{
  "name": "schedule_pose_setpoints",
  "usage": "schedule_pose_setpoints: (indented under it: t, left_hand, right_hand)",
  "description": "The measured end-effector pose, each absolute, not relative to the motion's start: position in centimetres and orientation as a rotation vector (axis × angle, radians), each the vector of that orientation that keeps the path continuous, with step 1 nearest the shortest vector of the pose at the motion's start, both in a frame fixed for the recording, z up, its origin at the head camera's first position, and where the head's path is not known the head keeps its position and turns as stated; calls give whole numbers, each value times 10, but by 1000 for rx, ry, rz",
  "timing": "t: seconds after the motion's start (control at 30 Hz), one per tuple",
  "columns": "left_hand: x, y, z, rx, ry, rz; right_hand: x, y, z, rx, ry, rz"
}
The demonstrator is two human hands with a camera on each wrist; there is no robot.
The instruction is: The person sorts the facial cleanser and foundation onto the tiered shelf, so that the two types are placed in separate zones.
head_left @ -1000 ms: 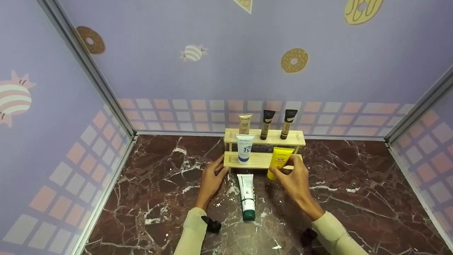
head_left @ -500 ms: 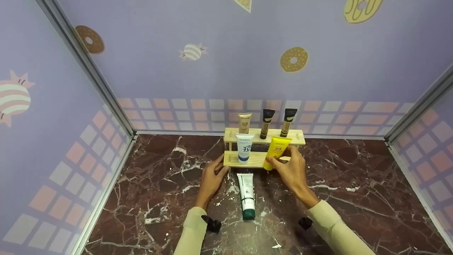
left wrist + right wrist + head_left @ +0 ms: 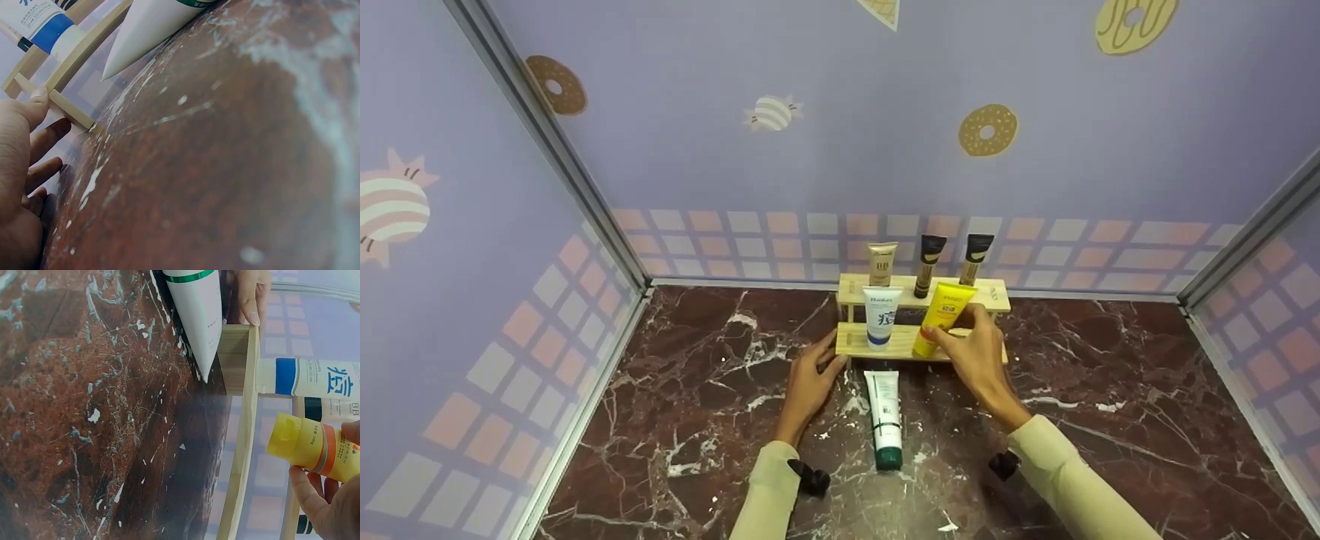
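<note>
My right hand pinches a yellow squeeze tube between thumb and fingers, cap down and leaning. In the right wrist view its yellow cap hangs slightly off the lower shelf of the two-tier wooden rack. My left hand is at the rack's left end; the left wrist view shows the thumb touching the corner, other fingers loosely extended beside it. A white tube with a blue band stands cap down on the lower shelf, left of the yellow one. A white tube with green cap lies before the rack.
On the upper shelf stand a beige BB tube and two slim black-capped tubes, one in the middle and one at right. A patterned wall rises just behind. Dark red marbled tabletop spreads around.
My right hand has raised the yellow tube from in front of the rack and carried it back and slightly left, over the lower shelf. The left hand stays at the rack's end.
</note>
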State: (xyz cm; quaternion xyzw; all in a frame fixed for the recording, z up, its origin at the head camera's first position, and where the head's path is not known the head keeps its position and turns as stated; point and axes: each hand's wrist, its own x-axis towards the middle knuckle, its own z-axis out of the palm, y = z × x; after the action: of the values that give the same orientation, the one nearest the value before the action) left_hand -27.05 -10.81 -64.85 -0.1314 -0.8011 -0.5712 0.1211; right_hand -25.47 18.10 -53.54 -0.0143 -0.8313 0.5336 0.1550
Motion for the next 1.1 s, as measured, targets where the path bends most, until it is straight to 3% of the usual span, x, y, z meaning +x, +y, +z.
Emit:
schedule_pose_setpoints:
  t: [1.1]
  left_hand:
    - [-268, -109, -647, -347, -2366, -1608]
  right_hand:
    - [-273, 165, -550, 104, -2337, 1455]
